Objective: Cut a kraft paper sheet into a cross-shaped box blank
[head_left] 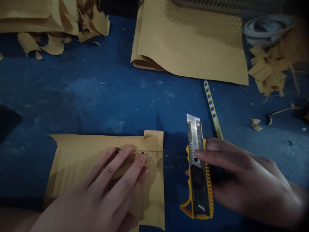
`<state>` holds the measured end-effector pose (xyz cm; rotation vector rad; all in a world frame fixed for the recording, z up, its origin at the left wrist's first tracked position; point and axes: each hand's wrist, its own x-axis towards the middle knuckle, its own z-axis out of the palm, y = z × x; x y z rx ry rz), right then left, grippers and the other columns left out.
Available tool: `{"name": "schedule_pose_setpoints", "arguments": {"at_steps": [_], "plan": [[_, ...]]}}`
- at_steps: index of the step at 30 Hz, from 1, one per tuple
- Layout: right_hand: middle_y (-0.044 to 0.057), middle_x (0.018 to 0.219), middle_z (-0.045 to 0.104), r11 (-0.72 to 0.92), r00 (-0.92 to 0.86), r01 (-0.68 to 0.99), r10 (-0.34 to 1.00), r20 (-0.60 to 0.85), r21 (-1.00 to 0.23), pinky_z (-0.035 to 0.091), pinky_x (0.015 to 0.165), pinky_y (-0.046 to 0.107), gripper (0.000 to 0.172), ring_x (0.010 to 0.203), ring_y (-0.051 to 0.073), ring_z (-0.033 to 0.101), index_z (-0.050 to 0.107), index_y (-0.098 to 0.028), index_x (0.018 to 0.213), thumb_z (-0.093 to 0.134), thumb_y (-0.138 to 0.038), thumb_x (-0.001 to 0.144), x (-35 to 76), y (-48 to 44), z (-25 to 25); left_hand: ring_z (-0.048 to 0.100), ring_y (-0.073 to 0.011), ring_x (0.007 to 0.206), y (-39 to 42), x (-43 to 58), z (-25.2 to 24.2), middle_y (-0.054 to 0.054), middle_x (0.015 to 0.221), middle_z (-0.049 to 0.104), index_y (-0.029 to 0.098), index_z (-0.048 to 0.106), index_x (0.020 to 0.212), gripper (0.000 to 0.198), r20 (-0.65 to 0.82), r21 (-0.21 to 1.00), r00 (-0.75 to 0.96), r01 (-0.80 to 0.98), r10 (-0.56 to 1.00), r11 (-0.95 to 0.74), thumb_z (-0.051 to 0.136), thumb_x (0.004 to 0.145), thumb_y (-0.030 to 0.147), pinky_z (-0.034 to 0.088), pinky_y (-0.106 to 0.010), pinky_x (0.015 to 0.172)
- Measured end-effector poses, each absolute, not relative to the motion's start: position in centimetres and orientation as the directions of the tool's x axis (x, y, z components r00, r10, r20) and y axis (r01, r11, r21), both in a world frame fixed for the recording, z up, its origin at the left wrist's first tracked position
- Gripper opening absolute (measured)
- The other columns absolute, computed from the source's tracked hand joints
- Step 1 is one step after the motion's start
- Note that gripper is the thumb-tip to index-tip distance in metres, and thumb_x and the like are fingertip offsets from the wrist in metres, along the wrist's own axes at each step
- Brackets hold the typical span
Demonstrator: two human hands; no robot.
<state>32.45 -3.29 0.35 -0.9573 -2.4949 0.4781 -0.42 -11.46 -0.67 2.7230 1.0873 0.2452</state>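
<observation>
Plainly, left fingers [127, 178] touch a ruler [156, 158]; right fingers [219, 159] grip a cutter [198, 174].

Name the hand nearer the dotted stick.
Right. The right hand, holding a yellow cutter, is by the lower part of the stick; the left hand lies farther left, on a clear ruler.
</observation>
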Motion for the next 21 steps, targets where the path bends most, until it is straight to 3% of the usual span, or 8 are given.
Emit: {"name": "schedule_pose_setpoints", "arguments": {"at_steps": [6, 9, 13, 21], "plan": [[0.006, 0.109, 0.082, 0.676, -0.656, 0.576, 0.718, 0.233, -0.46, 0.072, 0.089, 0.028, 0.023, 0.105, 0.02, 0.084, 0.061, -0.026, 0.132, 0.059, -0.019, 0.111, 32.74, -3.44, 0.05, 0.025, -0.0374, 0.172, -11.2, -0.47, -0.6, -0.013, 0.174, 0.048, 0.009, 0.051, 0.162, 0.066, 0.073, 0.232, 0.732, 0.648, 0.677, -0.725, 0.06, 0.111, 0.051, 0.008, -0.051, 0.146], [0.003, 0.108, 0.082, 0.659, -0.649, 0.596, 0.732, 0.208, -0.458, 0.071, 0.072, 0.029, 0.019, 0.098, 0.02, 0.084, 0.06, -0.029, 0.131, 0.058, -0.026, 0.112, 32.95, -3.61, 0.05, 0.022, -0.0375, 0.172, -10.98, -0.44, -0.45, -0.012, 0.172, 0.05, 0.01, 0.055, 0.157, 0.065, 0.073, 0.225, 0.746, 0.634, 0.662, -0.74, 0.065, 0.108, 0.052, 0.007, -0.051, 0.145], [0.002, 0.108, 0.082, 0.645, -0.64, 0.625, 0.746, 0.185, -0.44, 0.061, 0.048, 0.032, 0.019, 0.089, 0.02, 0.083, 0.061, -0.031, 0.13, 0.059, -0.026, 0.112, 32.87, -3.64, 0.21, 0.019, -0.0381, 0.173, -10.94, -0.39, -0.36, -0.013, 0.17, 0.052, 0.011, 0.059, 0.152, 0.061, 0.071, 0.224, 0.752, 0.628, 0.655, -0.746, 0.065, 0.109, 0.054, 0.007, -0.052, 0.145], [0.004, 0.104, 0.084, 0.668, -0.646, 0.625, 0.733, 0.213, -0.403, 0.052, 0.04, 0.038, 0.016, 0.083, 0.021, 0.083, 0.06, -0.03, 0.129, 0.056, -0.028, 0.113, 32.8, -3.53, 0.03, 0.02, -0.0374, 0.173, -11.24, -0.49, -0.43, -0.011, 0.17, 0.052, 0.011, 0.055, 0.157, 0.062, 0.062, 0.253, 0.734, 0.644, 0.676, -0.722, 0.064, 0.11, 0.052, 0.008, -0.051, 0.145]]}}
